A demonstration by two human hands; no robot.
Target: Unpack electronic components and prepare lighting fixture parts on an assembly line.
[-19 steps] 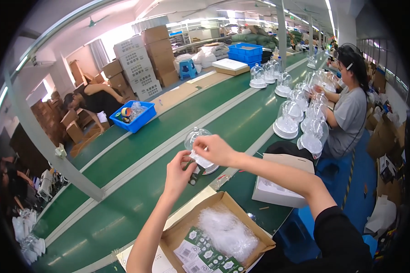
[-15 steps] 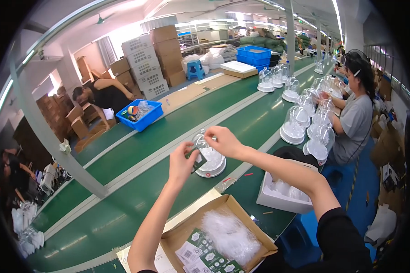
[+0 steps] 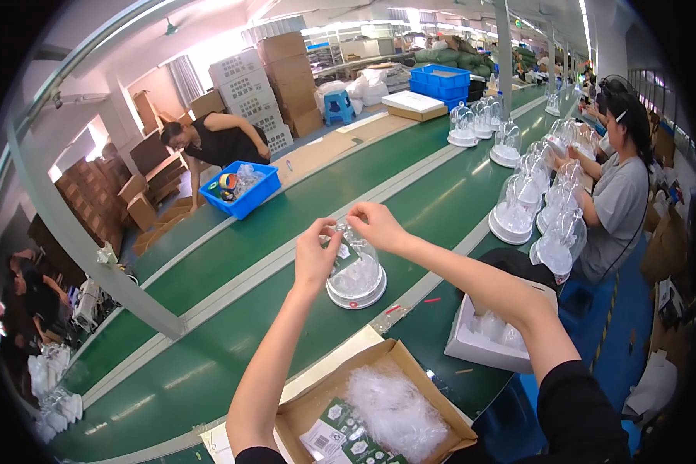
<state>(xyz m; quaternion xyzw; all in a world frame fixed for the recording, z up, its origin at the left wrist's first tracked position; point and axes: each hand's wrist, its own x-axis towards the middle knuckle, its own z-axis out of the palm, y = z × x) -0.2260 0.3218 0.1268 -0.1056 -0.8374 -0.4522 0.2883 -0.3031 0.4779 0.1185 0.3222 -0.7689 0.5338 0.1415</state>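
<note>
A clear dome with a white round base (image 3: 356,297) stands on the green belt ahead of me, with crumpled clear wrapping inside. My left hand (image 3: 315,254) is closed at the dome's upper left, pinching a small dark green printed card (image 3: 346,256) that lies against the dome. From the right, my right hand (image 3: 376,226) pinches at the dome's top knob; what is between its fingertips is too small to make out. Below my arms, an open cardboard box (image 3: 410,356) holds more green cards (image 3: 339,430) and a bundle of thin clear plastic strands (image 3: 398,410).
Several finished-looking domes (image 3: 512,216) stand to the right, beside a seated co-worker (image 3: 622,185). A white box (image 3: 479,352) with clear pieces is near my right elbow. Across the belt are a blue bin (image 3: 243,203) and another person bending (image 3: 224,143). A metal post (image 3: 93,247) rises at left.
My hands have come closer together at the dome's knob, and the card now rests against the dome. The view has shifted slightly; the person across has moved.
</note>
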